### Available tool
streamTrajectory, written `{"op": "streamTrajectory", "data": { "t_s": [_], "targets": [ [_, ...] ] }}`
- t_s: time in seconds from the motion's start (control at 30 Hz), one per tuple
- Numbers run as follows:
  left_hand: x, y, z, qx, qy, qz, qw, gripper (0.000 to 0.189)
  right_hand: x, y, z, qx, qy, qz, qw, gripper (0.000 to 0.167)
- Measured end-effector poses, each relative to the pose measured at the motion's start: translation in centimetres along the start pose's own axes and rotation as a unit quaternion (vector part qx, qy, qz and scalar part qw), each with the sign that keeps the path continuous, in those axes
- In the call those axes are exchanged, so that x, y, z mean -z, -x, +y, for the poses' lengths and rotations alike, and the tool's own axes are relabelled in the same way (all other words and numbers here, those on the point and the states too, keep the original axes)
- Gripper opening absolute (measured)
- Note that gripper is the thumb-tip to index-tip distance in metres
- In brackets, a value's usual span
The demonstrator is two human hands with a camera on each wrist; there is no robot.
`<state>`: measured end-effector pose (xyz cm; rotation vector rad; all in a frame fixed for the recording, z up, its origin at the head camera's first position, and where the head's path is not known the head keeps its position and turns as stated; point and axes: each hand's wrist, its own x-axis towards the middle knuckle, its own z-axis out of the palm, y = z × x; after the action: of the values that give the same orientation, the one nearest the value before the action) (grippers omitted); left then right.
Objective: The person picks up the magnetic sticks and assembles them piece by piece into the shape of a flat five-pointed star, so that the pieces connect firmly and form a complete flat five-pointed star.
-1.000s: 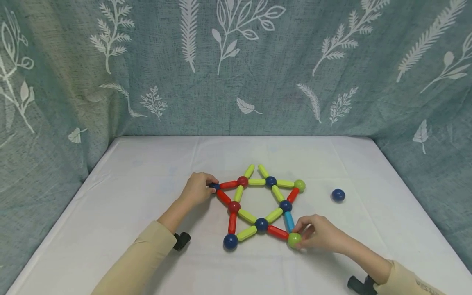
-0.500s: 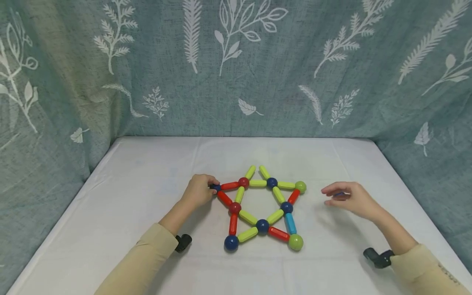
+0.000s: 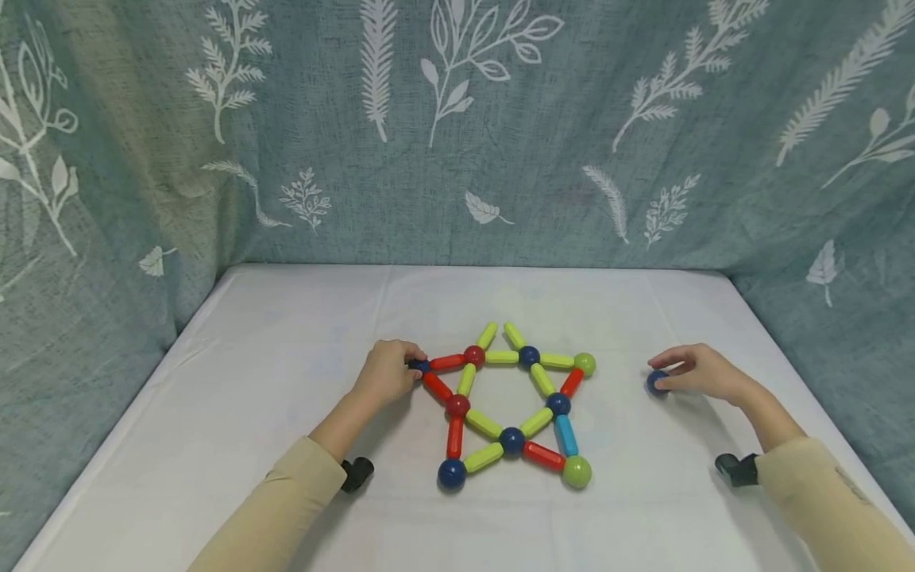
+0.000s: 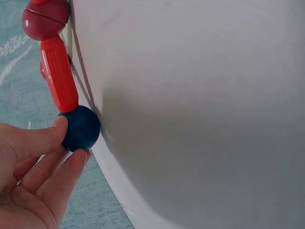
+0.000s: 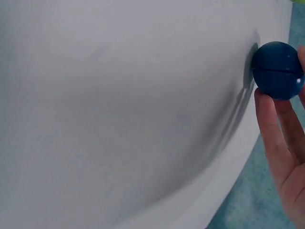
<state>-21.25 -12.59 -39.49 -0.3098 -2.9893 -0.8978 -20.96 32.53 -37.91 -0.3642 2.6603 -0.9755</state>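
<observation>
A star-shaped frame of magnetic rods and balls lies on the table. My left hand [image 3: 390, 372] pinches the dark blue ball [image 4: 82, 128] at its left point, thumb on one side and fingers on the other. A red rod [image 4: 59, 74] runs from that ball to a red ball [image 4: 46, 19]. Off to the right, my right hand [image 3: 704, 372] has thumb and fingers around a loose dark blue ball [image 5: 278, 70], close to the tabletop. Two lime rods [image 3: 488, 335] at the star's top lean toward each other with no ball at their tips.
The frame's lower corners are a blue ball [image 3: 452, 474] and a green ball [image 3: 577, 472], with another green ball [image 3: 584, 365] at the right point. A white cloth covers the table [image 3: 300, 318]. Behind it hangs a teal leaf-patterned curtain [image 3: 400, 206].
My right hand has left the green ball at the lower right, moved right and back, and taken hold of the loose blue ball. My left hand keeps its grip on the left point.
</observation>
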Motion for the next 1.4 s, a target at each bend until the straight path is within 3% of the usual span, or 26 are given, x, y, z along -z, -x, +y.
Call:
{"op": "streamTrajectory", "data": {
  "t_s": [0.27, 0.5, 0.8, 1.03, 1.2, 1.4],
  "targets": [
    [-0.1, 0.0, 0.0, 0.008, 0.009, -0.001, 0.9999, 0.02, -0.2, -1.3, -0.4, -0.016, -0.006, -0.008, 0.9998, 0.041],
    [0.0, 0.0, -0.1, 0.002, 0.01, 0.0, 0.9999, 0.02, -0.5, -2.9, -2.1, -0.004, -0.055, 0.003, 0.9985, 0.041],
    [0.0, 0.0, 0.0, 0.009, 0.003, -0.002, 0.9999, 0.019, -2.5, -8.4, -6.4, 0.002, -0.113, 0.019, 0.9934, 0.043],
    [-0.2, 0.0, 0.1, 0.012, 0.004, 0.001, 0.9999, 0.019, -4.2, -12.9, -9.5, -0.009, -0.188, 0.035, 0.9816, 0.04],
    [-0.2, 0.0, 0.0, 0.015, 0.01, 0.002, 0.9998, 0.019, -5.6, -15.5, -11.1, -0.011, -0.182, 0.022, 0.983, 0.039],
    [-0.1, 0.0, 0.0, 0.018, 0.013, 0.003, 0.9997, 0.019, -7.2, -16.9, -13.2, -0.021, -0.16, -0.004, 0.987, 0.035]
  ]
}}
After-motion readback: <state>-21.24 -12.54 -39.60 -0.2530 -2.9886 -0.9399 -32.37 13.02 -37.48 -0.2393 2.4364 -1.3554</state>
